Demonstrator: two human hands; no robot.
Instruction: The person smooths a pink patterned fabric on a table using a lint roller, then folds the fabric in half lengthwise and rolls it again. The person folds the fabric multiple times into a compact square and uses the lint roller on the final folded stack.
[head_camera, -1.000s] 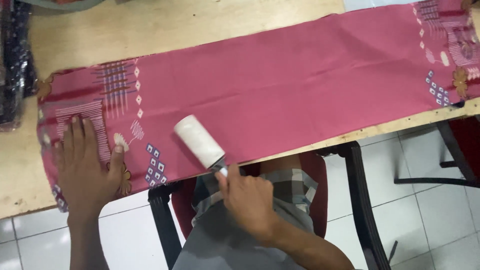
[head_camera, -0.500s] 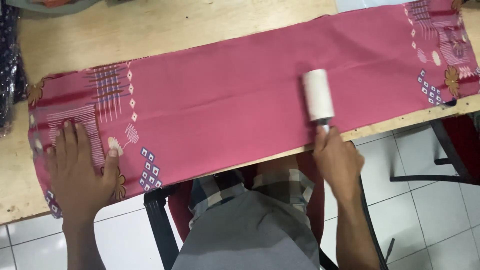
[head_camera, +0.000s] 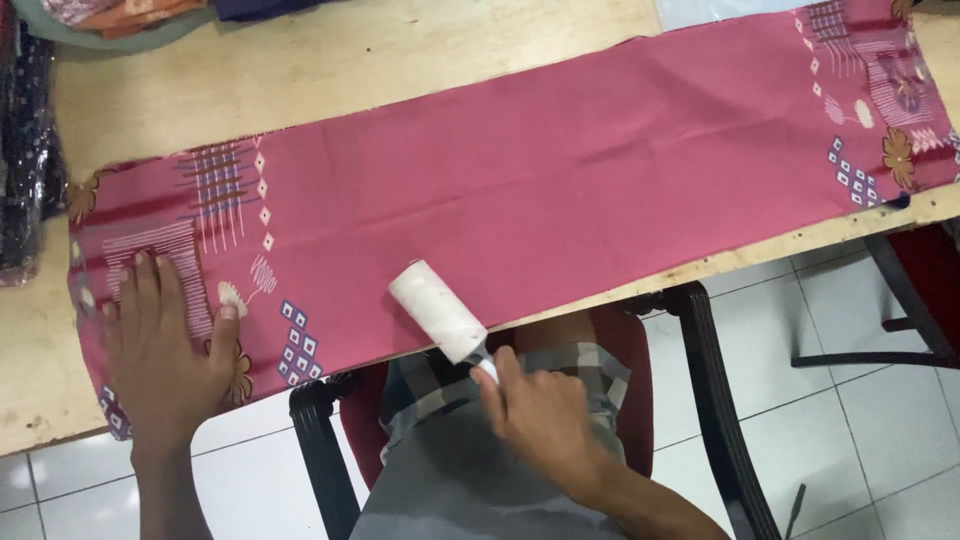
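The wooden table (head_camera: 400, 70) fills the upper frame, and a long red cloth (head_camera: 560, 190) with patterned ends lies flat along it from lower left to upper right, its near edge at the table's front edge. Change noted: half a second ago the white lint roller (head_camera: 437, 310) stood on the cloth toward the right of the frame; it now rests at lower centre, close to where it was a second ago. In my judgement this is a back-and-forth pass over the cloth's near strip, with the far strip showing no sign of attention. The left hand (head_camera: 165, 345) has stayed flat, fingers spread wide, pressing down the patterned end at lower left. The right hand (head_camera: 535, 415) is closed around the roller's handle at lower centre. Packages: a dark bundle in clear wrap (head_camera: 25, 150) at the left edge, folded orange fabric (head_camera: 110, 12) at upper left, and a pale sheet (head_camera: 720, 10) at the top edge. No labels or signs are legible.
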